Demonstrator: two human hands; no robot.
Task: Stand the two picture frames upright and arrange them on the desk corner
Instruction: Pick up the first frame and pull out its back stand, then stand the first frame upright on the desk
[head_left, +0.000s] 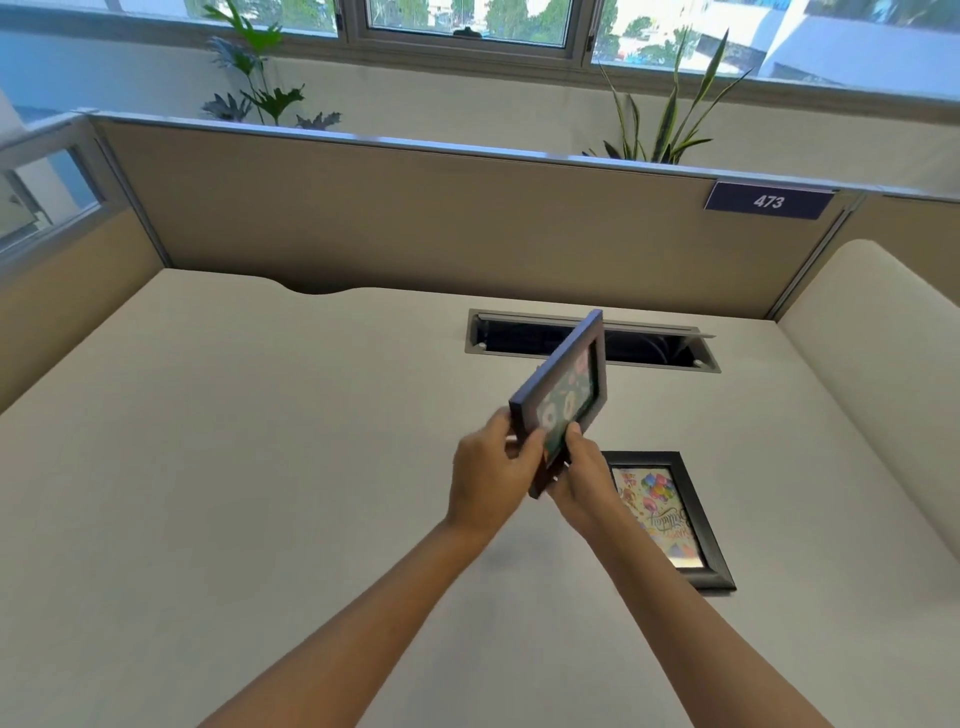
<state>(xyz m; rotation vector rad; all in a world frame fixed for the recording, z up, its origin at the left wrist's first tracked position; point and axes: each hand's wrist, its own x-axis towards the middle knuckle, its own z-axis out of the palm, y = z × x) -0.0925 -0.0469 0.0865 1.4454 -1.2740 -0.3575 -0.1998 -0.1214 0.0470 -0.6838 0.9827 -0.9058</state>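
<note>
left hand (488, 467) and right hand (584, 483) both closed on lifted frame (563, 395) | probably light, stiff, glass fragile: hold edges | second frame (670, 519) flat on surface (260, 441)

Lower corner of the held frame (569, 395) hidden between the left hand (491, 475) and right hand (584, 480); its picture too blurred to read. Near-left part of the flat frame (670, 519) covered by the right wrist. Both forearms cut off by the bottom edge. Inside of the cable slot (592, 340) too dark to tell.
</note>
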